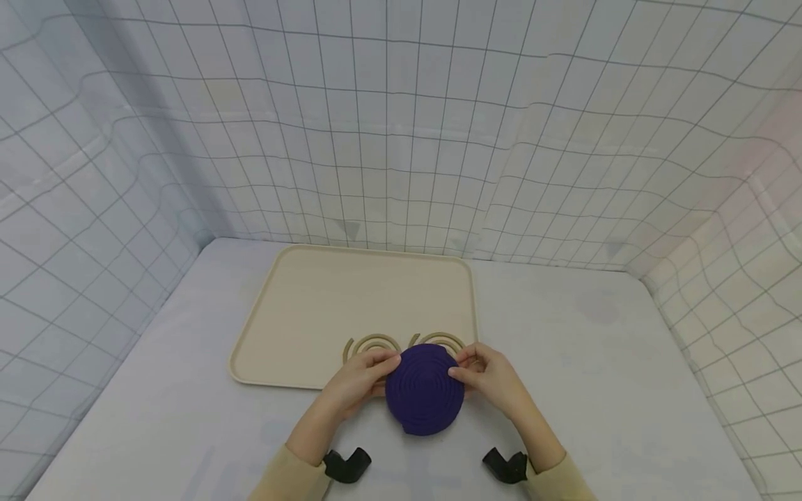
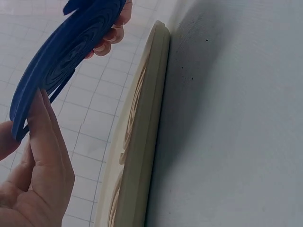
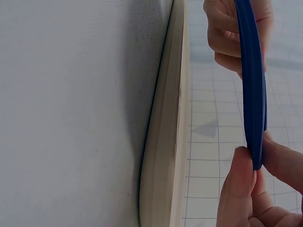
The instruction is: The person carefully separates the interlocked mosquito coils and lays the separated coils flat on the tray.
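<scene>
1 thin, round, purple-blue disc (image 1: 425, 391) with concentric ridges is pinched by left fingers (image 1: 381, 364) and right fingers (image 1: 466, 376).

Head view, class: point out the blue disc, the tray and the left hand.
Blue disc (image 1: 425, 391), head view: middle of its ridged face.
Tray (image 1: 372, 292), head view: its bare floor.
Left hand (image 1: 358, 378), head view: its middle.

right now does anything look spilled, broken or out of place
Nothing stands out: no spill or damage shows. The held purple disc looks whole, and the beige coils lie on the tray, though they are partly hidden in the head view.
</scene>
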Tool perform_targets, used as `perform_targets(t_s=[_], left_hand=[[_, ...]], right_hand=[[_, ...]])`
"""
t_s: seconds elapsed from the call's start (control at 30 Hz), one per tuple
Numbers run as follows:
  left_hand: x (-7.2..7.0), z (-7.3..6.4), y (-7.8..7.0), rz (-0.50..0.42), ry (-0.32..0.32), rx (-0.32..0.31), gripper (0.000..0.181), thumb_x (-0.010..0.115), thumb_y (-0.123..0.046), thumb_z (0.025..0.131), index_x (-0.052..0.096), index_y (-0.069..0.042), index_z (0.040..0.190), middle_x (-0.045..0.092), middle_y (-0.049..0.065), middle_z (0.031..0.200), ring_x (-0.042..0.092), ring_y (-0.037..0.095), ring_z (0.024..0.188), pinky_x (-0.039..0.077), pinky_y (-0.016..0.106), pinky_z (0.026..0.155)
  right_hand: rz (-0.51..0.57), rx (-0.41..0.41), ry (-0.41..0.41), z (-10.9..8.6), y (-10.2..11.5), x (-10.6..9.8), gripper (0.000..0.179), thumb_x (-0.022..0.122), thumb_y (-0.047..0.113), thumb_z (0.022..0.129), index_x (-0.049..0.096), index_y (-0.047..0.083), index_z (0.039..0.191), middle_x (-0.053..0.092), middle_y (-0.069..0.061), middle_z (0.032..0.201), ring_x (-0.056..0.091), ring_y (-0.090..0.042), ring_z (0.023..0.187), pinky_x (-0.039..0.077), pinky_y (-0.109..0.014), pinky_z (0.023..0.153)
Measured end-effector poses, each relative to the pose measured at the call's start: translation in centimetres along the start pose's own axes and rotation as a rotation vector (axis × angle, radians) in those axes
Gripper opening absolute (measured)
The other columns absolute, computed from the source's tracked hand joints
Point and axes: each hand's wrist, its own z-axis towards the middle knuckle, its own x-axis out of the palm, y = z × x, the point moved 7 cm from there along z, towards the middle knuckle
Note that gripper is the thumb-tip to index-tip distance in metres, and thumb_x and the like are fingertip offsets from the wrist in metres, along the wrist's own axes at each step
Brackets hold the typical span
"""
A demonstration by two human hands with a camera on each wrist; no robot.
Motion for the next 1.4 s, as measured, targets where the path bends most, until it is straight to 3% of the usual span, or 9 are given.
perform_targets(t_s=[0.27, 0.43, 0.57, 0.8, 0.97, 1.3, 1.4], left_hand=[[0.2, 0.6, 0.0, -0.041, -0.029, -0.011, 0.046, 0.055, -0.021, 0.101, 0.051, 0.014, 0.131, 0.069, -0.003, 0.099, 0.067, 0.004, 0.084, 0.056, 0.019, 0.072], [0.0, 1.0, 0.6, -0.090, -0.072, -0.029, 0.047, 0.058, -0.021, 0.099, 0.051, 0.012, 0.132, 0.070, -0.007, 0.096, 0.066, 0.002, 0.081, 0.055, 0.017, 0.068], [-0.3, 1.0, 1.0, -0.071, -0.093, -0.034, 0.042, 0.060, -0.018, 0.098, 0.053, 0.011, 0.128, 0.070, -0.005, 0.100, 0.066, 0.002, 0.082, 0.055, 0.017, 0.069], [0.0, 0.6, 0.9, 0.013, 0.013, 0.000, 0.039, 0.053, -0.008, 0.100, 0.050, 0.014, 0.132, 0.066, 0.015, 0.123, 0.065, 0.004, 0.094, 0.054, 0.019, 0.080], [0.2, 0.0, 0.6, 0.052, 0.093, 0.017, 0.040, 0.050, 0.001, 0.099, 0.047, 0.013, 0.136, 0.060, 0.026, 0.131, 0.066, 0.009, 0.100, 0.056, 0.024, 0.083], [0.5, -0.7, 0.8, 0.074, 0.226, 0.040, 0.052, 0.042, 0.009, 0.096, 0.041, 0.001, 0.147, 0.043, 0.026, 0.149, 0.057, 0.026, 0.123, 0.056, 0.034, 0.091], [0.4, -0.8, 0.8, 0.069, 0.227, 0.037, 0.054, 0.042, 0.007, 0.097, 0.037, -0.002, 0.150, 0.041, 0.026, 0.150, 0.056, 0.027, 0.124, 0.056, 0.034, 0.091]], right_hand=[[-0.040, 0.039, -0.080, 0.1, -0.1, -0.2, 0.022, 0.079, 0.010, 0.082, 0.066, 0.001, 0.097, 0.061, -0.001, 0.079, 0.055, -0.009, 0.068, 0.048, -0.020, 0.055], [-0.002, 0.057, -0.034, 0.1, -0.4, 0.4, 0.024, 0.079, 0.010, 0.081, 0.064, 0.000, 0.096, 0.059, -0.001, 0.079, 0.055, -0.011, 0.067, 0.052, -0.022, 0.056], [-0.012, 0.049, 0.001, 0.0, -0.6, 0.7, 0.024, 0.078, 0.011, 0.082, 0.062, 0.000, 0.095, 0.059, -0.001, 0.077, 0.056, -0.011, 0.066, 0.053, -0.023, 0.057], [-0.066, 0.016, 0.018, -0.5, -0.6, 0.8, 0.023, 0.080, 0.012, 0.081, 0.062, 0.001, 0.092, 0.061, -0.002, 0.076, 0.056, -0.010, 0.063, 0.050, -0.021, 0.055], [-0.091, -0.005, 0.012, -0.6, -0.7, 0.8, 0.022, 0.080, 0.010, 0.081, 0.062, 0.000, 0.089, 0.061, -0.002, 0.074, 0.056, -0.009, 0.061, 0.050, -0.021, 0.053], [-0.092, 0.013, -0.007, -0.5, -1.2, 0.8, 0.020, 0.079, 0.010, 0.081, 0.063, 0.002, 0.089, 0.061, -0.001, 0.072, 0.057, -0.011, 0.060, 0.051, -0.022, 0.053], [-0.079, 0.019, -0.012, -0.5, -1.2, 0.7, 0.020, 0.079, 0.010, 0.082, 0.063, 0.001, 0.089, 0.060, -0.001, 0.072, 0.057, -0.011, 0.060, 0.052, -0.024, 0.054]])
